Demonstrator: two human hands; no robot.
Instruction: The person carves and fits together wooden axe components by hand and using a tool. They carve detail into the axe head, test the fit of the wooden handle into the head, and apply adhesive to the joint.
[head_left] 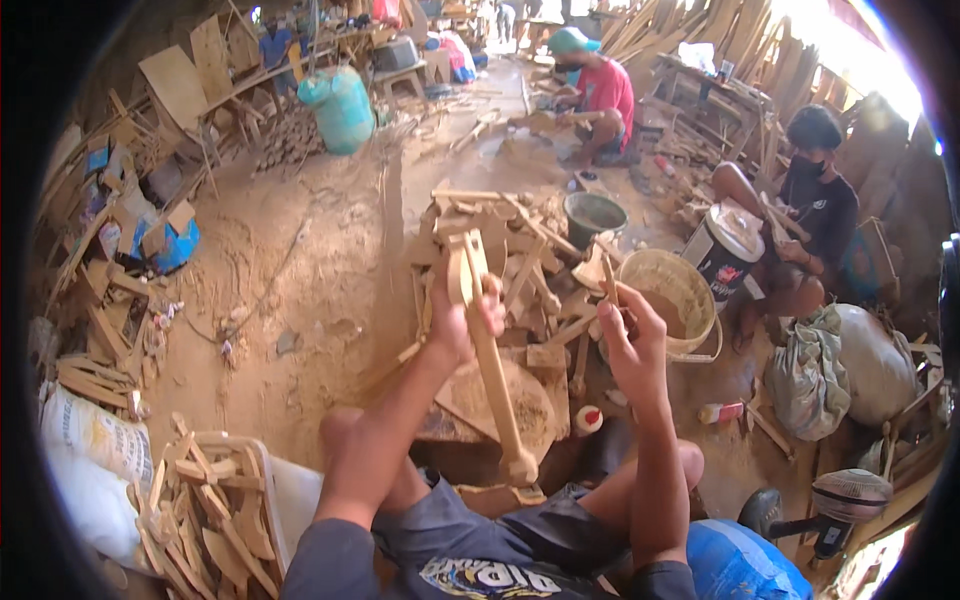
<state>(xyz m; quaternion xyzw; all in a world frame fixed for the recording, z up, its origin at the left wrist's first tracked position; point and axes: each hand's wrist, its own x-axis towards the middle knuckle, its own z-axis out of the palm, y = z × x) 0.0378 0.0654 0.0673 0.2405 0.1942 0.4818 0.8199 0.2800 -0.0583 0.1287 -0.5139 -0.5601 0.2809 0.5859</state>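
My left hand (462, 318) grips a long carved wooden piece (492, 370) near its forked upper end, holding it upright; its lower end rests by my lap. To the right, my right hand (630, 335) pinches a thin wooden stick (609, 282), raised above a round wooden block (505, 400). A heap of cut wooden pieces (520, 250) lies just beyond both hands. A cream bucket (700, 300) stands next to my right hand.
Two seated people (600, 95) (810, 215) work at the back and right. A green bucket (595, 215), a white bucket (725, 250), a teal sack (340, 105), a crate of wood scraps (205, 515), a small bottle (588, 420) and a fan (850, 495) surround me on the sawdust floor.
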